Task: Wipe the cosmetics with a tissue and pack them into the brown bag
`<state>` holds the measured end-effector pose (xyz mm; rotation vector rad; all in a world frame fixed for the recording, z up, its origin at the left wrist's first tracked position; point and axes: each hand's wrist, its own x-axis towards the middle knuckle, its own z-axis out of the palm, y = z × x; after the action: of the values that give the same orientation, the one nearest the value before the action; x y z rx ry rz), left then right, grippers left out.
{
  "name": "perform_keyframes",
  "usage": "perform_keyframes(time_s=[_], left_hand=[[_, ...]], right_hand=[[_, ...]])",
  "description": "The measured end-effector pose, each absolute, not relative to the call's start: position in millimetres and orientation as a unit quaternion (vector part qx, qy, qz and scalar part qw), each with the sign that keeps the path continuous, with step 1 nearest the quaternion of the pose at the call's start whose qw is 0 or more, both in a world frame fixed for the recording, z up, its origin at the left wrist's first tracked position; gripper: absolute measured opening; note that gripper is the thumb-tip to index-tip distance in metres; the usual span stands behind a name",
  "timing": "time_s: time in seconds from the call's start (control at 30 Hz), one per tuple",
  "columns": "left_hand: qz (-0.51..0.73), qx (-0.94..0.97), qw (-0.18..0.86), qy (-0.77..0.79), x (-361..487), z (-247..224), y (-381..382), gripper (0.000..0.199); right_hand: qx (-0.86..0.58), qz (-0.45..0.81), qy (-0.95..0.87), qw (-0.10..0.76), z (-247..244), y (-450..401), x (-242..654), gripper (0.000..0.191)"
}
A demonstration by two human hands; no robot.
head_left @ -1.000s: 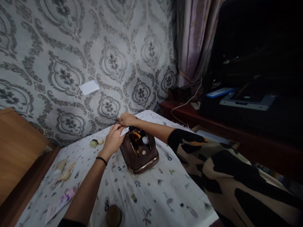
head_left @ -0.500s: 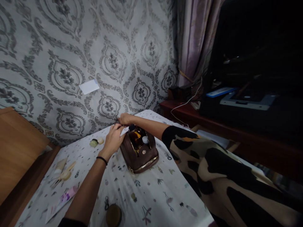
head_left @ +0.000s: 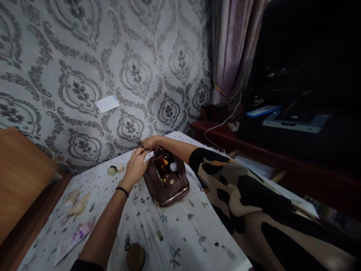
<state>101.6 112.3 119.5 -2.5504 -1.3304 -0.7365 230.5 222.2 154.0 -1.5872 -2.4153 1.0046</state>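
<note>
A brown cosmetic bag [head_left: 169, 192] with a gold zip stands unzipped on the patterned sheet. Inside it show an amber bottle [head_left: 164, 162] and a white cap [head_left: 173, 166]. My left hand [head_left: 135, 162] is closed at the bag's left far side, with a white, crumpled tissue-like piece [head_left: 148, 156] poking out by its fingers. At the bag's far end my right hand [head_left: 150, 142] is closed on the edge; its fingertips are partly hidden. A dark round cap [head_left: 158, 152] lies just below the right hand.
On the left of the sheet lie a pink-and-white tube [head_left: 73, 241], a beige tube [head_left: 71, 199], brushes [head_left: 76, 210] and small green and cream items [head_left: 112, 170]. A round compact [head_left: 135, 256] is near me. A dark red desk [head_left: 220, 131] stands right, a wooden board [head_left: 25, 177] left.
Both hands stay at the far end of the bag with only slight shifts. The white piece by the left hand has changed its outline a little. The right sleeve has moved slightly left.
</note>
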Motion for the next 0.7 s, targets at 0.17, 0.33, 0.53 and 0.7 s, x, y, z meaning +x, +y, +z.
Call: perform_keyframes(time_s=[0.17, 0.33, 0.53, 0.7], left_hand=[[-0.253, -0.860, 0.077, -0.436, 99, 118, 114, 0.033], [-0.282, -0.863, 0.036, -0.418, 91, 116, 113, 0.035], [-0.364, -0.830, -0.005, -0.422, 82, 103, 106, 0.039], [-0.395, -0.816, -0.037, -0.419, 76, 91, 100, 0.037]], right_hand=[[-0.502, 0.338, -0.796, -0.005, 154, 230, 230, 0.016], [-0.500, 0.340, -0.796, -0.029, 157, 233, 232, 0.017], [-0.482, 0.373, -0.793, -0.015, 159, 229, 238, 0.020], [-0.470, 0.412, -0.780, 0.003, 156, 234, 243, 0.021]])
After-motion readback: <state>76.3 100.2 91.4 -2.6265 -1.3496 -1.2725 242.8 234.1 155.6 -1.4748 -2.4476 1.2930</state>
